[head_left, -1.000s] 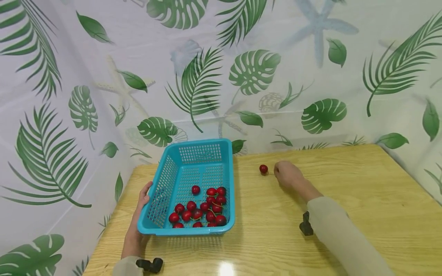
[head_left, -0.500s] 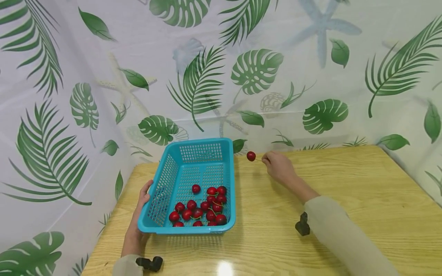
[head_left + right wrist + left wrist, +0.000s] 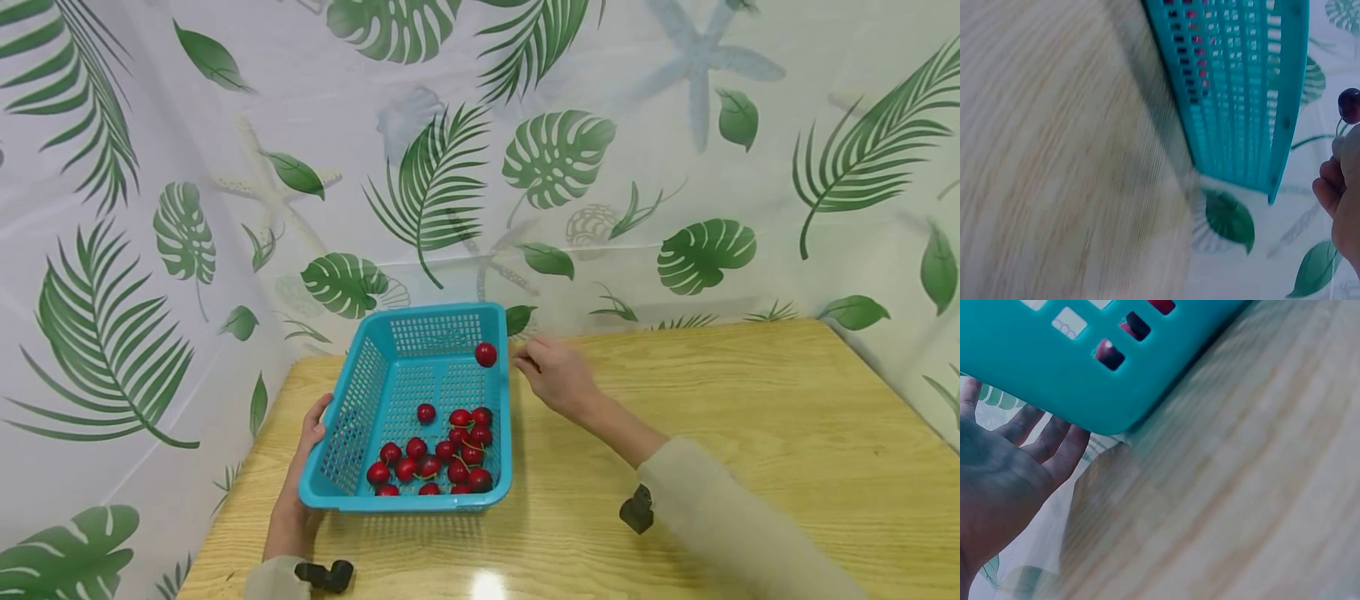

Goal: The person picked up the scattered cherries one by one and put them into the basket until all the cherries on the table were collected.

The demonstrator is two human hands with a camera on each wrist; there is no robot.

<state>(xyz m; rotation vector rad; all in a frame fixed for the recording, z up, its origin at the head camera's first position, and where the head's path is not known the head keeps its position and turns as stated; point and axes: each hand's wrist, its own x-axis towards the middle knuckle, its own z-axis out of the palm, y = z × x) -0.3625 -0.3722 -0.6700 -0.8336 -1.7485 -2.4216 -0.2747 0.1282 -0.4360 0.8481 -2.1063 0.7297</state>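
Note:
My right hand (image 3: 558, 377) pinches a dark red cherry (image 3: 486, 354) by its thin stem. That cherry hangs over the back right part of a turquoise plastic basket (image 3: 504, 400), just inside the rim, while the hand stays outside it. In the right wrist view the cherry (image 3: 1350, 106) sits above the fingertips, higher than the rim. Beside the basket's left wall, my left hand (image 3: 302, 450) touches it with nearly straight fingers; in the left wrist view the fingers (image 3: 1047, 440) reach up behind the edge. Several cherries (image 3: 429, 465) lie in the basket's front part.
The basket stands on a wood-grain table (image 3: 720, 392), toward its left. A white cloth with green leaf prints (image 3: 558, 158) hangs behind and at the left. Each wrist wears a small black device (image 3: 637, 510).
My right hand has lifted the cherry off the table by its stem and carried it left to above the basket. My left hand has stayed at the basket's left side.

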